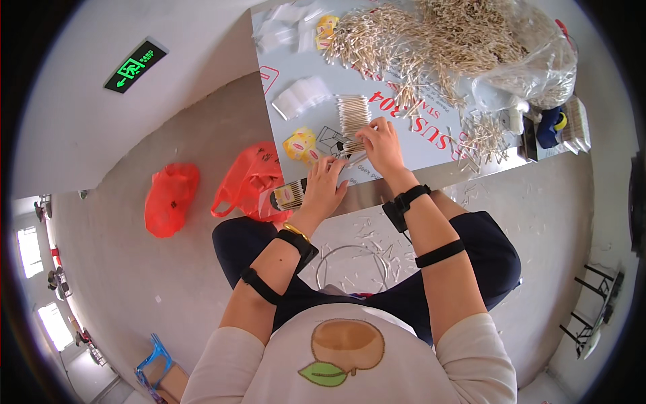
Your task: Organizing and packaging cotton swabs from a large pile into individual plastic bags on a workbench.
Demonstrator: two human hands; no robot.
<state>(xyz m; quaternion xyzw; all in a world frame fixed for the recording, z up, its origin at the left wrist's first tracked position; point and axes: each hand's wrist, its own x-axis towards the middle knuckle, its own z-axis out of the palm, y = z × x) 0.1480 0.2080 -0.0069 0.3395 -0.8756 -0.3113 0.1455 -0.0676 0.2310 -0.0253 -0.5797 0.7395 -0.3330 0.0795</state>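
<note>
Near the table's front edge, my right hand (381,147) is closed with its fingertips pinched at the end of a small bunch of cotton swabs (351,147). My left hand (326,186) lies just to the left, fingers bent and closed on what looks like a clear plastic bag (356,160); the fingers partly hide it. Beyond both hands, a neat row of cotton swabs (353,113) lies side by side. Yellow printed labels (301,145) are left of it, below a stack of clear bags (303,97). Beside my left wrist sits a filled swab pack (289,196).
A big heap of loose swabs (431,40) covers the back, partly in a large clear bag (531,74). Scattered swabs (483,138) and a blue tape dispenser (550,128) stand right. Red plastic bags (171,198) rest left of the table (417,151). Swabs litter the floor.
</note>
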